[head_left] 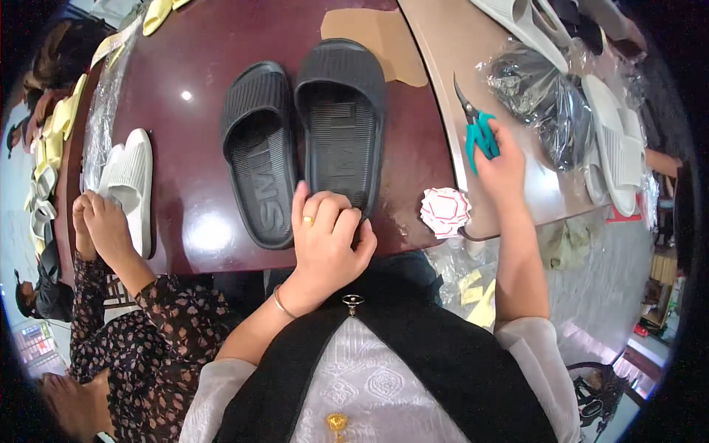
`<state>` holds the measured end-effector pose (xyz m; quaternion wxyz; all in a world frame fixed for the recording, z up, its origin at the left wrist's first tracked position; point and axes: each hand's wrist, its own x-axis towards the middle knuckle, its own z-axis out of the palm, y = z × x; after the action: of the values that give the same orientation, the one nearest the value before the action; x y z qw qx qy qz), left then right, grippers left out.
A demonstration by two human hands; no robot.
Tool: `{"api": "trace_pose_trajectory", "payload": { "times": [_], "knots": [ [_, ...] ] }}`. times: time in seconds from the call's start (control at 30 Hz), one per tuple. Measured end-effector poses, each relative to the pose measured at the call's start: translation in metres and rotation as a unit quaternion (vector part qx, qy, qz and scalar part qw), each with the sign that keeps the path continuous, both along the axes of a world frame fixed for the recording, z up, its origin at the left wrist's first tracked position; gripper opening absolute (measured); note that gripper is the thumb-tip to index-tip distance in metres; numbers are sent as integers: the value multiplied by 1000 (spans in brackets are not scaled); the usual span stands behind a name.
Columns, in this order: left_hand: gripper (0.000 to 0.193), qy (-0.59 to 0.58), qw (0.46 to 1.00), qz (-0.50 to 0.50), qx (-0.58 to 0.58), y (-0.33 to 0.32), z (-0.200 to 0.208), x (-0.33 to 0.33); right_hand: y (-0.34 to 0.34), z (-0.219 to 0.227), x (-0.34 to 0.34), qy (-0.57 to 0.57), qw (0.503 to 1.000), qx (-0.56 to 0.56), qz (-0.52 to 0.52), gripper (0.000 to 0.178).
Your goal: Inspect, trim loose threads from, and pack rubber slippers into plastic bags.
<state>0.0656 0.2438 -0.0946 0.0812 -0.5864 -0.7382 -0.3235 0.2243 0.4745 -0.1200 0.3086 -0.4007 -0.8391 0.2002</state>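
Note:
A pair of black slide sandals lies side by side on the dark red table, toes pointing away from me. My left hand (329, 229) wears a ring and has its fingers curled over the heel of the right-hand black slide (341, 66); the fingertips are partly hidden. Close beside it, slightly turned, rests the left-hand black slide (255, 100). At the right, my right hand (504, 166) is closed round the teal handles of small pointed scissors (481, 136), whose dark blades point away and to the left.
A stack of white tags with red lines (445, 212) lies near the front edge. Cardboard (373, 40) sits beyond the slides. Plastic-wrapped black items (543, 103) and grey slides (617, 140) are at right. At left, a co-worker's hands (103, 221) are at white slides (136, 177).

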Motion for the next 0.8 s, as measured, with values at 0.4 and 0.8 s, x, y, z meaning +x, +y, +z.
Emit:
{"api": "trace_pose_trajectory", "payload": {
  "times": [0.4,0.8],
  "knots": [
    [25,-124,966,74,215,-58,7,-53,17,63,-25,-314,946,33,77,41],
    [29,-332,890,24,310,-90,-2,-71,5,64,-30,-290,953,69,61,42]
  ]
}}
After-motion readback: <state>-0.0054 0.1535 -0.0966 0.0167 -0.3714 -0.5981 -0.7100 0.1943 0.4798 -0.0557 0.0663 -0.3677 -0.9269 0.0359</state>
